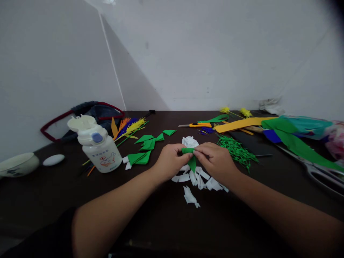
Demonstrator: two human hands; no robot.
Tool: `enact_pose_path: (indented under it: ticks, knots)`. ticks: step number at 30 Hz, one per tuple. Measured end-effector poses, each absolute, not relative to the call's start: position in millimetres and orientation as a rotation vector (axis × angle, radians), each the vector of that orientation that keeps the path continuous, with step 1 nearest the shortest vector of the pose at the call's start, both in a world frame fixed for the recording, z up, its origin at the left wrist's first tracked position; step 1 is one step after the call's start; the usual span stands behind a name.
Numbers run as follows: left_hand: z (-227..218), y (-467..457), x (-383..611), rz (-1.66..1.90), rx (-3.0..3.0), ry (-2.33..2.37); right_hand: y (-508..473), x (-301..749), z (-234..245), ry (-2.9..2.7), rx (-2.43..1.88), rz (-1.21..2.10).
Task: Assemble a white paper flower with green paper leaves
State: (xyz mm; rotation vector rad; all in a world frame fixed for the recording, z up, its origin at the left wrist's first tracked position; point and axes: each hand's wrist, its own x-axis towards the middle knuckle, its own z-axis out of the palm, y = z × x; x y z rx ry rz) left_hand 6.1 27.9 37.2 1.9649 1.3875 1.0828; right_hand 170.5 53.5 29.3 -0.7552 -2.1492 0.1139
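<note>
Between my two hands is a green crepe paper piece (192, 164), its pointed end hanging down. My left hand (172, 159) pinches its left side with thumb and fingers. On the other side, my right hand (213, 159) grips the upper right edge between thumb and forefinger. Below and behind my hands lie torn white paper strips (199, 179) and a crumpled white paper piece (190, 141). One loose white scrap (190, 197) rests closer to me. Folded green paper pieces (139, 158) lie left of my left hand.
At left stand a white bottle (103, 154) with its lid up and a bowl (18, 164). A yellow utility knife (200, 125) lies toward the wall. Right are shredded green paper (238, 150), an orange strip (244, 123) and scissors (319, 170). Paper wheat ears (134, 127) lie back left.
</note>
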Motion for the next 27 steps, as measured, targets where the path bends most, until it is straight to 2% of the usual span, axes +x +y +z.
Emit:
enact_pose_path:
  ticks: [5,17,27]
  knots:
    - [36.8,27.7,5.7,1.035,2.015,1.424,54.0,171.3,28.8,-2.142,-0.769,0.064]
    - [42.4,22.8,7.3,1.0,1.964,1.262,49.7,168.9,37.6,-2.021,-0.938,0.443]
    - [40.7,27.2,5.1,1.125,1.814,1.182,47.8,172.1,40.6,-2.013,-0.922,0.544]
